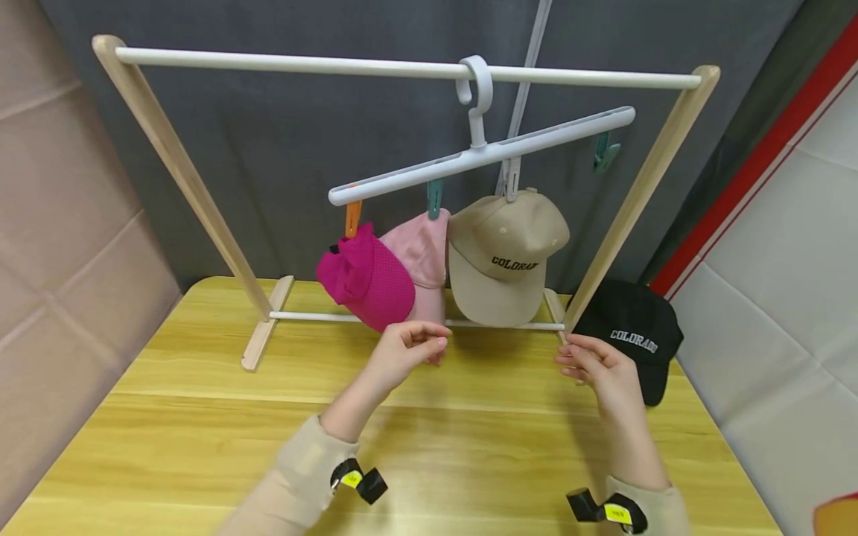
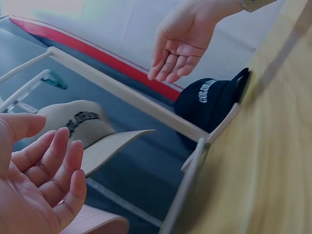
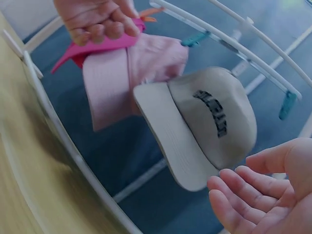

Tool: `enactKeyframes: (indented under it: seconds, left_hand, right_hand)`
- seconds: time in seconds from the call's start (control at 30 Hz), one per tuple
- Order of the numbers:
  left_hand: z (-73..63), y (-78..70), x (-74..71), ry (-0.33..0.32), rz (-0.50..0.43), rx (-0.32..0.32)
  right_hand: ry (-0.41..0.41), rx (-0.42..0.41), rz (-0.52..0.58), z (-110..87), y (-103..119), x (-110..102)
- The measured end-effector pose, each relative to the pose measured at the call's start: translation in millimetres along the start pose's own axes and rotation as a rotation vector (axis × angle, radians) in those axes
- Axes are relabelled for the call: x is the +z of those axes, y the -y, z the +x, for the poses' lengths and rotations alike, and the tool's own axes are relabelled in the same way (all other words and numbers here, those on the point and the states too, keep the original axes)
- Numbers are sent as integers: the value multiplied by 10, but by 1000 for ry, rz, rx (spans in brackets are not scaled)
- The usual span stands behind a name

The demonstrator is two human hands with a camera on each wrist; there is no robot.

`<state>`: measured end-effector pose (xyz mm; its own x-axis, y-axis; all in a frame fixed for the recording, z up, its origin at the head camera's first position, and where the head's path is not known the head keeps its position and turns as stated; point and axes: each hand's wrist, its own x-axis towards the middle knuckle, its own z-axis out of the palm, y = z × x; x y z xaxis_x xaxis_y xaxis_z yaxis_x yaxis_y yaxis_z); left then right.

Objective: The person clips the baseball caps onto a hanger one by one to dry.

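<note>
Three caps hang by clips from a white hanger [image 1: 550,138] that tilts down to the left: a magenta cap [image 1: 382,286] on an orange clip [image 1: 353,219], a light pink cap [image 1: 422,249] on a teal clip [image 1: 435,199], and a beige cap [image 1: 506,246] on a white clip [image 1: 512,179]. My left hand [image 1: 405,353] hovers in front of the magenta and pink caps, fingers loosely bent, holding nothing. My right hand [image 1: 606,376] is held up between the beige cap and a black cap [image 1: 630,331], its fingers relaxed and bare. A teal clip [image 1: 605,154] at the hanger's right end holds nothing.
A rack with wooden posts [image 1: 191,182] and a white top rail [image 1: 288,63] carries the hanger. It stands on a wooden table [image 1: 415,461]. The black cap lies on the table beside the rack's right foot. A grey curtain [image 1: 281,134] hangs behind.
</note>
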<state>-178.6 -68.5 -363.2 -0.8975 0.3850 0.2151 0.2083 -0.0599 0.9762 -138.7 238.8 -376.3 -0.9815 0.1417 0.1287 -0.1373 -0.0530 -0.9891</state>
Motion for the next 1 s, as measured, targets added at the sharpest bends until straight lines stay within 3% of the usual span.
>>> enactKeyframes:
  seconds: [0.23,0.77,1.0]
  left_hand:
    - [44,131,157,36,-15,-23]
    - [177,329,392,47,-9,-66]
    - [247,426,503,64,0,-74]
  right_hand:
    - [-58,40,67,-21,-46,-170]
    - [-132,19,166,-26,-103,-511]
    - [-160,-20,202,30,-256,-749]
